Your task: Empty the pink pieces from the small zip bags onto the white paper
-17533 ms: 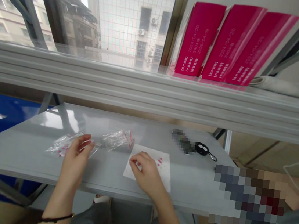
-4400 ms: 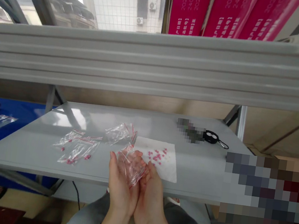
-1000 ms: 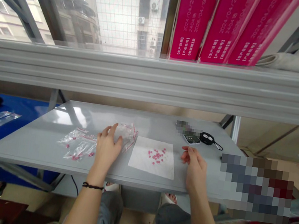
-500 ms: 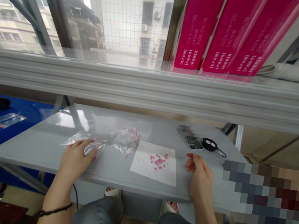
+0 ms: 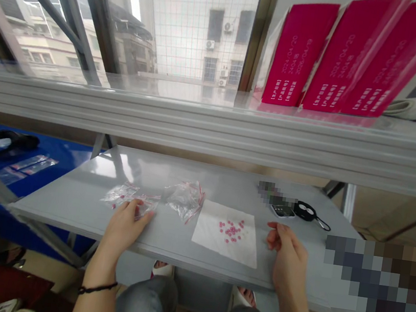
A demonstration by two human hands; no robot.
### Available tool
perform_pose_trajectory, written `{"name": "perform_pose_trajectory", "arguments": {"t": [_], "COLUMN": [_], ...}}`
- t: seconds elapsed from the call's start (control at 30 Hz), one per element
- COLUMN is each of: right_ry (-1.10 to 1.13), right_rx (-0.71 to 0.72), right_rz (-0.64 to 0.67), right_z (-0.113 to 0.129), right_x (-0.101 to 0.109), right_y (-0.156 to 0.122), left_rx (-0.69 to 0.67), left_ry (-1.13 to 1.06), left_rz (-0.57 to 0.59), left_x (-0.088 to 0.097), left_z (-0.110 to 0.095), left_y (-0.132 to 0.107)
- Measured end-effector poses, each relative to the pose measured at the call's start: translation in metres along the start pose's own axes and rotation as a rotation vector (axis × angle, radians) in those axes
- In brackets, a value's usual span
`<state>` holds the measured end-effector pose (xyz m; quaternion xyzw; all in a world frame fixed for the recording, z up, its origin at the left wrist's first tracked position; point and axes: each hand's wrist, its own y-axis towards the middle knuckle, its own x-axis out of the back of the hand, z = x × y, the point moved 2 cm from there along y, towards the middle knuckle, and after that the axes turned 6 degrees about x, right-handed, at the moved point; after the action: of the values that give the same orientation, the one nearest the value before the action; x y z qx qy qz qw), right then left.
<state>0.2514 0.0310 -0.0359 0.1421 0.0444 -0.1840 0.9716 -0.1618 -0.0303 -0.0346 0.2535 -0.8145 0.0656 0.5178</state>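
My left hand (image 5: 125,224) lies on the grey table (image 5: 81,203), its fingers resting flat on small clear bags (image 5: 127,195) that hold pink beads. A pile of empty clear bags (image 5: 184,199) with red zip strips sits just right of them. Loose pink beads (image 5: 231,230) lie on a white paper sheet (image 5: 227,241) at the middle. My right hand (image 5: 287,252) rests at the table's front edge, right of the paper, fingers loosely curled and holding nothing.
A phone (image 5: 282,211) and a black key fob (image 5: 305,211) lie at the back right of the table. A grey shelf (image 5: 212,128) runs overhead with pink boxes (image 5: 299,55) on it. A blue table (image 5: 17,160) stands at left.
My left hand has left the empty-bag pile and come to rest on the filled bags at left. My right hand has stayed by the paper. The view has drifted left.
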Motion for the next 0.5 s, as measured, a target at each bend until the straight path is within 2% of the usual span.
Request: {"name": "perform_pose_trajectory", "arguments": {"t": [0.13, 0.37, 0.5], "right_ry": [0.000, 0.008, 0.000], "right_rx": [-0.001, -0.007, -0.009], "right_rz": [-0.001, -0.006, -0.001], "right_z": [-0.003, -0.002, -0.002], "right_x": [-0.002, -0.004, -0.003], "right_y": [0.001, -0.001, -0.002], "left_rx": [0.007, 0.020, 0.032], "left_ry": [-0.025, -0.049, -0.098], "left_rz": [-0.028, 0.063, 0.102], "left_x": [0.000, 0.006, 0.015], "left_z": [0.005, 0.002, 0.009], "left_y": [0.001, 0.002, 0.002]}}
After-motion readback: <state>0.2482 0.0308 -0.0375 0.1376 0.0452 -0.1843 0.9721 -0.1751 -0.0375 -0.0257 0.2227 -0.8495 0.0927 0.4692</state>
